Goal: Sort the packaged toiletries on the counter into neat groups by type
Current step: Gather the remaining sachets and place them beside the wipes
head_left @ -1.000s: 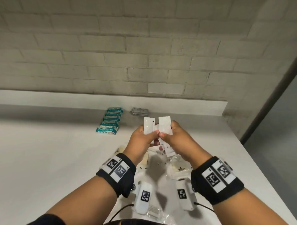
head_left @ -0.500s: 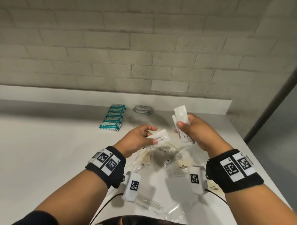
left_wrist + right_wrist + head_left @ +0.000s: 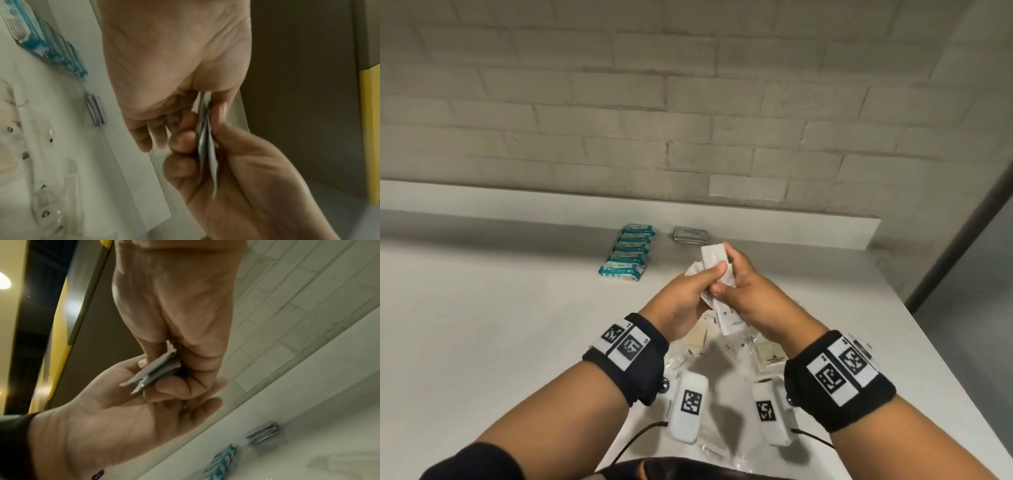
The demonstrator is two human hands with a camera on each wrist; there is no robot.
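I have both hands raised together above the counter, closed on one small bundle of flat white paper sachets [image 3: 717,270]. My left hand [image 3: 686,298] curls in from the left, its thumb laid across the front of the bundle; my right hand [image 3: 751,291] grips the same sachets from the right, thumb on the near face, fingers wrapped behind. The left wrist view shows the sachets [image 3: 205,146] edge-on, pinched between the thumbs and fingers of both hands, and the right wrist view shows the same thin stack [image 3: 156,369] fanning slightly at its free end. One long sachet hangs out below my right hand.

Beneath the hands, on the white counter [image 3: 500,325], lies a loose heap of clear plastic packets [image 3: 698,342], some with cream-coloured contents; I cannot tell what each holds. Farther back, near the raised ledge, a row of teal-and-white wrapped packs [image 3: 628,251] lies in a neat overlapping line. Just to its right sits a small stack of flat grey sachets [image 3: 691,234]. Behind everything runs a pale brick wall [image 3: 688,120].
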